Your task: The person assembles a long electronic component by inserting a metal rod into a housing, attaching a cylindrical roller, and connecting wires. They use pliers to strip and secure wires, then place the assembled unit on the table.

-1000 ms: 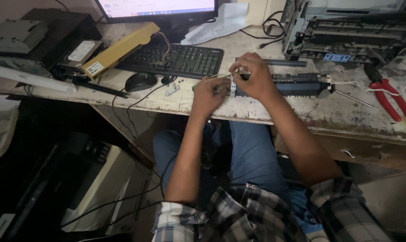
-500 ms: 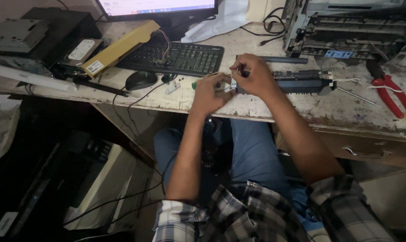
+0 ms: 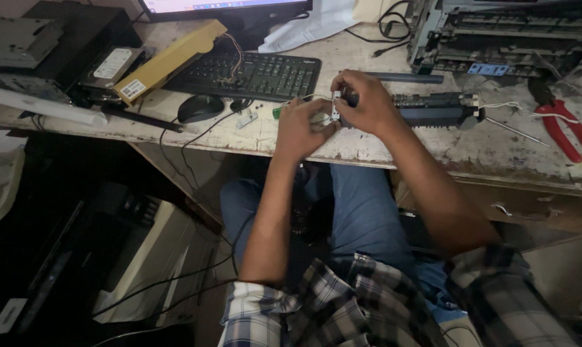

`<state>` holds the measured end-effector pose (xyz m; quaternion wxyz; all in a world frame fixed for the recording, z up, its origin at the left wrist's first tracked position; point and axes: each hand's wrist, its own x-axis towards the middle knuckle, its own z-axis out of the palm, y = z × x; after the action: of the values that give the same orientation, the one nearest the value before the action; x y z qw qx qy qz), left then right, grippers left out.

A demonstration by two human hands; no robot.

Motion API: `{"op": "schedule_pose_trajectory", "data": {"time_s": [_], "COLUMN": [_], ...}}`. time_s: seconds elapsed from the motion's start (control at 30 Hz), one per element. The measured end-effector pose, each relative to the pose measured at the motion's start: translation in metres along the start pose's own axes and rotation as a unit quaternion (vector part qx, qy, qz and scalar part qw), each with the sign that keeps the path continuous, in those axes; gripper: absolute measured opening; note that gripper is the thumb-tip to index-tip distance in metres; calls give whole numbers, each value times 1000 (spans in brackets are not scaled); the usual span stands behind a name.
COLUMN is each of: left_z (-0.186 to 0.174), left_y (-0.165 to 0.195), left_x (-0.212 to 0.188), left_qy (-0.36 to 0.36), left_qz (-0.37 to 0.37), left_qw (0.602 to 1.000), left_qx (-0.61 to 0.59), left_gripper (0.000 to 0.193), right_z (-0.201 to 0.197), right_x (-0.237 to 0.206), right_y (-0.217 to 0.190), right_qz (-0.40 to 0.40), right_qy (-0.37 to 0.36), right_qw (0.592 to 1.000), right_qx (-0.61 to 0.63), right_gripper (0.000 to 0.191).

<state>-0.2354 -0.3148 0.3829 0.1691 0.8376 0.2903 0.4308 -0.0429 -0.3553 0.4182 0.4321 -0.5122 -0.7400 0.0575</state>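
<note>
Black roller unit [image 3: 426, 108] | both hands' grip on its end: left hand [image 3: 300, 128], right hand [image 3: 365, 103] (worn bench [image 3: 393, 144])

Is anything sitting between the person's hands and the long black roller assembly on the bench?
Nothing visible does. The right hand is already closed over the left end of the black roller assembly, and the left hand meets it there at a small metal piece. The green-handled tool lies just beyond the left hand, not between them.

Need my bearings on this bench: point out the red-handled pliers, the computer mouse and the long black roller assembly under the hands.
red-handled pliers [image 3: 570, 132], head view, on one red handle.
computer mouse [image 3: 199, 108], head view, top shell.
black roller assembly [image 3: 432, 108], head view, mid-body right of the hands.
</note>
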Motion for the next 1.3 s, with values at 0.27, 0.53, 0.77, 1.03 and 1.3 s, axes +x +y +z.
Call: {"op": "schedule_pose_trajectory", "data": {"time_s": [0.27, 0.53, 0.77, 1.03, 1.3], "left_z": [2, 1, -3, -6, -4], "left_y": [-2, -2, 2, 0, -1], "left_x": [-1, -1, 0, 0, 3], "left_qy": [16, 13, 8, 8, -38], "left_qz": [24, 17, 12, 76, 57], "left_qw": [1000, 999, 999, 990, 994], "left_qx": [-9, -31, -34, -117, -82], "left_gripper": [41, 33, 41, 76, 62], "right_z": [0, 1, 2, -1, -5], "right_x": [0, -1, -1, -8, -8], "right_y": [2, 6, 11, -6, -12], "right_qz": [-12, -6, -12, -15, -56], "right_qy": [-7, -1, -9, 45, 70], "right_qw": [1000, 1000, 999, 999, 995], "right_qx": [-14, 13, -43, -1, -33], "right_gripper": [24, 27, 28, 71, 58]}}
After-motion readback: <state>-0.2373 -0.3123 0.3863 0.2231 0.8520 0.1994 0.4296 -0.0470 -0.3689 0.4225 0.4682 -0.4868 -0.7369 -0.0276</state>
